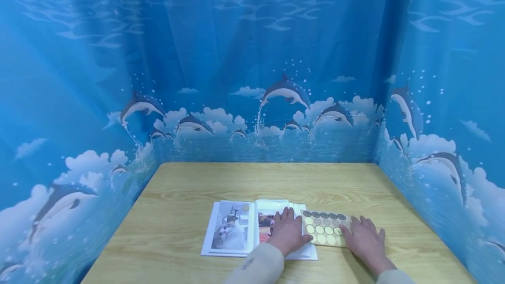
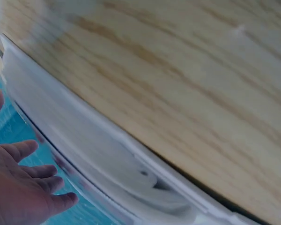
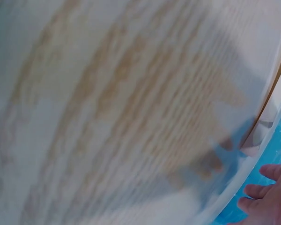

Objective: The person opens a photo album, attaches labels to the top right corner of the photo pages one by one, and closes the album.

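A white photo album (image 1: 205, 240) lies spread on the table, with a photo of a white furry animal on its left page. My left hand (image 1: 286, 233) is over the right page, fingers extended and thumb pointing right, partly hiding the photo there. Adjoining the album's right side is a pale card with rows of round coin-like discs (image 1: 323, 230), dark at the top and yellowish lower down. At that card's right end is my right hand (image 1: 364, 239), thumb at its edge and fingers spread. In the left wrist view, white album pages (image 2: 84, 136) are stacked beside the left fingers.
The light wooden table (image 1: 177, 187) extends around the album on every side. Blue curtains (image 1: 221, 56) printed with dolphins and clouds hang behind the table and along both sides.
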{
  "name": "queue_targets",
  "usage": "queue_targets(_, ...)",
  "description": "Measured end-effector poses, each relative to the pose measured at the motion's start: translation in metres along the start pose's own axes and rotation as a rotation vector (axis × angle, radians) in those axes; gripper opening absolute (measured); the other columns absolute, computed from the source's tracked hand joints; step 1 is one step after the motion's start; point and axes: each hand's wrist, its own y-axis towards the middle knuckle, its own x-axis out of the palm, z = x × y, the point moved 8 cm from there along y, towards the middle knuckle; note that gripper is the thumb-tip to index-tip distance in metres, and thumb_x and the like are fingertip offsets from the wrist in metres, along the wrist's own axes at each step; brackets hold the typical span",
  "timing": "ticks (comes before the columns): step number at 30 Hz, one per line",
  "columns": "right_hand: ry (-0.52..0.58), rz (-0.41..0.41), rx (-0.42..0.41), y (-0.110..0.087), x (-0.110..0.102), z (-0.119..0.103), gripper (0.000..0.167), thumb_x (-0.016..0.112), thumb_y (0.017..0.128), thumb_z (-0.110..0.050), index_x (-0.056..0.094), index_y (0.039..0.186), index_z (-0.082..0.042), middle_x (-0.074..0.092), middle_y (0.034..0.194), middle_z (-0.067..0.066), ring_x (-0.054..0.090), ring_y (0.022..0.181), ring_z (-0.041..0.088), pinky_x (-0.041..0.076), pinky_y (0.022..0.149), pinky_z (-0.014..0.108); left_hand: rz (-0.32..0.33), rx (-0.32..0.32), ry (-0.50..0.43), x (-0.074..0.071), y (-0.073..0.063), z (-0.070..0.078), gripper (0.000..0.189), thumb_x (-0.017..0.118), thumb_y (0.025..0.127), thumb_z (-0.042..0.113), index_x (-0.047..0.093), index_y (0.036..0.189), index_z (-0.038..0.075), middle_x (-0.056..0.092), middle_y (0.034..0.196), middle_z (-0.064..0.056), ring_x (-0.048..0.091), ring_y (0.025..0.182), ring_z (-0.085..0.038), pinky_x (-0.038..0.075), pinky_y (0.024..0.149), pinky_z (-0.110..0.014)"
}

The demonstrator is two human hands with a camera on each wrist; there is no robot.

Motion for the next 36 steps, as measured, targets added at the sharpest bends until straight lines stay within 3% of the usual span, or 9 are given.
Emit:
queue_targets(9,-0.02,-0.042,0.027,0.0,0.003,0.005,0.077,0.038,0.102,-0.053,0.043,0.137,0.015,0.022,0.146,0.044,0.016,0.134,0.063,0.0,0.102,0.081,-0.011,-0.047,-0.003,0.006,0.002,0.0,0.07,0.056,0.087,0.068,0.059,0.137,0.018,0.039,0.154,-0.012,0.032,0.144,-0.03,0.026,0.118,-0.051)
queue_targets(20,-0.047,-0.035,0.018,-0.003,0.006,0.003,0.069,0.04,0.102,-0.048,0.051,0.13,0.014,0.03,0.142,0.045,0.023,0.132,0.063,0.006,0.102,0.082,-0.041,-0.033,-0.014,0.004,0.0,0.007,0.067,0.054,0.088,0.067,0.057,0.139,0.024,0.036,0.156,-0.011,0.028,0.146,-0.03,0.023,0.119,-0.051)
queue_targets(30,-0.037,-0.041,0.041,-0.001,0.004,0.007,0.07,0.038,0.103,-0.048,0.049,0.132,0.015,0.027,0.143,0.045,0.021,0.133,0.063,0.004,0.102,0.082,-0.038,-0.046,0.005,0.007,0.004,0.01,0.072,0.054,0.087,0.069,0.058,0.138,0.019,0.035,0.157,-0.01,0.027,0.146,-0.029,0.023,0.119,-0.05)
queue_targets(36,-0.035,-0.048,0.047,-0.002,0.003,0.011,0.07,0.038,0.103,-0.048,0.049,0.132,0.014,0.027,0.143,0.045,0.021,0.133,0.063,0.003,0.101,0.082,-0.053,-0.031,0.027,0.009,0.006,0.015,0.069,0.054,0.087,0.071,0.058,0.138,0.025,0.035,0.157,-0.011,0.027,0.146,-0.03,0.023,0.119,-0.051)
